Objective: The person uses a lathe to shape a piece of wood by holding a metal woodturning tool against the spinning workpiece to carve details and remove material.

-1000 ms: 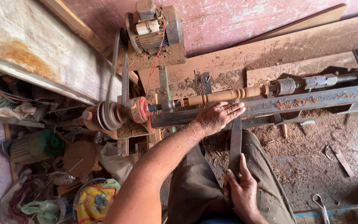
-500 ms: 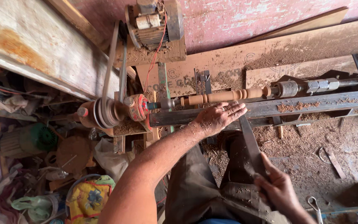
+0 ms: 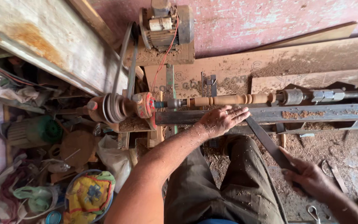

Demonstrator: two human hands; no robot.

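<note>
Leftmost, a yellow cloth bundle (image 3: 88, 196) sits in a basket among floor clutter, and a belt pulley (image 3: 113, 108) drives the red lathe head (image 3: 145, 105) under an electric motor (image 3: 167, 23). Next, the left hand (image 3: 220, 121) lies flat, fingers spread, on the steel tool rest (image 3: 312, 113), just below the turned wooden spindle (image 3: 233, 100) mounted between the lathe centres. Further right, the right hand (image 3: 310, 177) grips a long flat chisel (image 3: 267, 142) angled up toward the rest. Sawdust covers the floor (image 3: 341, 145) beneath a pink wall (image 3: 270, 20).

Lathe bed rail (image 3: 312, 113): sawdust piles on top, right of turned spindle (image 3: 229, 100). Left hand (image 3: 220, 121) rests on rail.
</note>
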